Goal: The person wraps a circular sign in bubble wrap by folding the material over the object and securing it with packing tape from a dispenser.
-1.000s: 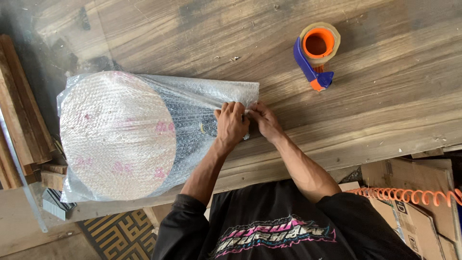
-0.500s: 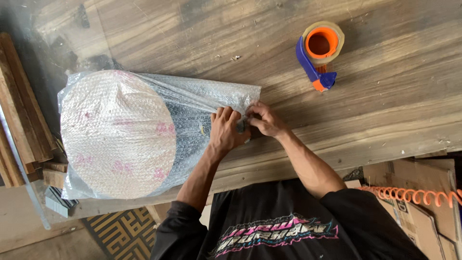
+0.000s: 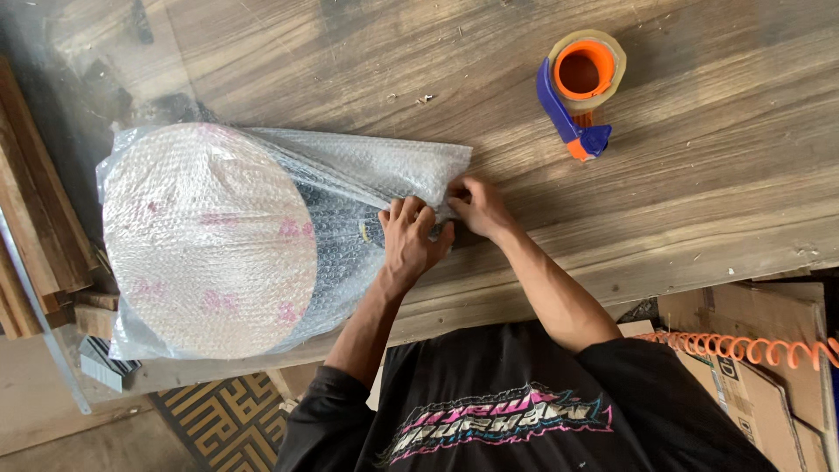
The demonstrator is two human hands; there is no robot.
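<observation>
Since half a second ago: left hand (image 3: 409, 238) has shifted slightly along the bundle, fingers now spread flat over the wrap; right hand (image 3: 476, 206) remains at the wrap's loose corner. Left grip: not closed round anything, palm pressing down on the bubble wrap (image 3: 367, 166). Right grip: fingers pinching the wrap's edge, just beside the left grip. Wrapped item: large round pale disc (image 3: 205, 240) with pink marks, lying on the table (image 3: 699, 201), to the left of both grips, fully inside the wrap. Tape dispenser (image 3: 578, 92), orange and blue, on the table well beyond the right grip, untouched. Orange coiled cord (image 3: 743, 348) and cardboard box (image 3: 760, 315) below the table edge, right of the person.
</observation>
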